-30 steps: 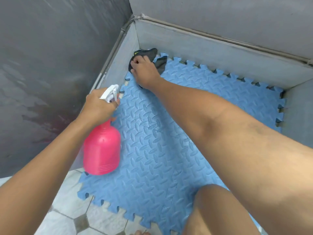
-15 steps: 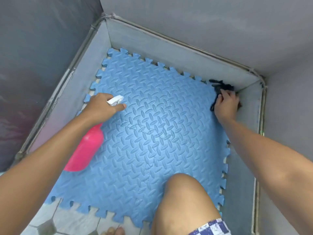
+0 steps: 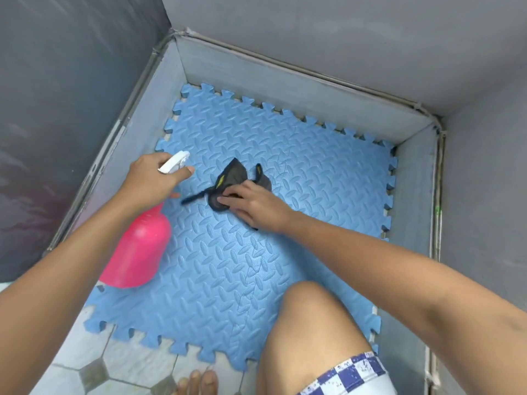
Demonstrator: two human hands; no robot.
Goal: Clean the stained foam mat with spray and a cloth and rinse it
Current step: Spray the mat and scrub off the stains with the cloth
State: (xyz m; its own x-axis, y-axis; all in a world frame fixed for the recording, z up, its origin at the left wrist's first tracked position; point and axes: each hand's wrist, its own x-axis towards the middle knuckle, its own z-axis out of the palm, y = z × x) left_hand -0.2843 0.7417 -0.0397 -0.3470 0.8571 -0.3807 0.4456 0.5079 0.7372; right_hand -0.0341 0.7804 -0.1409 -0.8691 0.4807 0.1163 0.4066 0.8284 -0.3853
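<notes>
A blue foam mat [image 3: 299, 172] with a raised tread pattern and jigsaw edges lies flat in a grey-walled corner. My left hand [image 3: 154, 178] grips the white trigger head of a pink spray bottle [image 3: 137, 252], held over the mat's left edge with the nozzle pointing right. My right hand [image 3: 253, 206] presses a dark grey cloth [image 3: 233, 178] flat on the middle of the mat; the cloth has a yellow mark and a dark strap trailing left. The nozzle is a short way left of the cloth.
Low grey skirting walls [image 3: 285, 84] border the mat at the back, left and right. Pale tiled floor [image 3: 125, 363] with dark diamond insets lies in front. My bent knee [image 3: 310, 323] covers the mat's near right part, and toes [image 3: 196, 380] show at the bottom edge.
My right hand has carried the cloth from the far left corner to the far right corner and now to the mat's middle. The left hand keeps hold of the spray bottle.
</notes>
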